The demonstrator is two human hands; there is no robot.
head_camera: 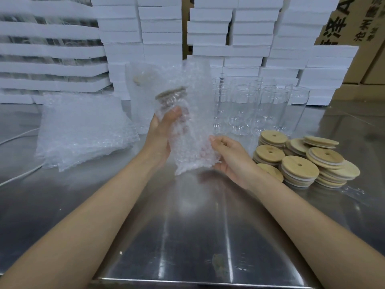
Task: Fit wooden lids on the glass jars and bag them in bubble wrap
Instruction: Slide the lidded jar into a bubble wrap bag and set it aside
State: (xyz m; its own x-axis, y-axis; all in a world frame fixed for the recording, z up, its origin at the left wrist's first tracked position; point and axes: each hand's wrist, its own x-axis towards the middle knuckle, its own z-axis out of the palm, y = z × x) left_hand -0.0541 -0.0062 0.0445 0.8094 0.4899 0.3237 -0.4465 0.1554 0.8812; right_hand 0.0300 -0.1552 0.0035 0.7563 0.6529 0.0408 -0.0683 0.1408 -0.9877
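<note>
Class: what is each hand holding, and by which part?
Left hand grips the lidded glass jar by its body, through the bubble wrap bag around it; right hand holds that bag near its lower end.

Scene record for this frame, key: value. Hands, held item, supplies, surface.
held: lidded jar, tilted, inside bubble wrap bag, above the table
left hand: grips the jar's body through the wrap
right hand: holds the bag's lower end
empty jars: upright, no lids, beyond the right hand
wooden lids: loose stacks at right
bag stack: flat pile at left
table: bare metal
backdrop: stacked white foam boxes
</note>
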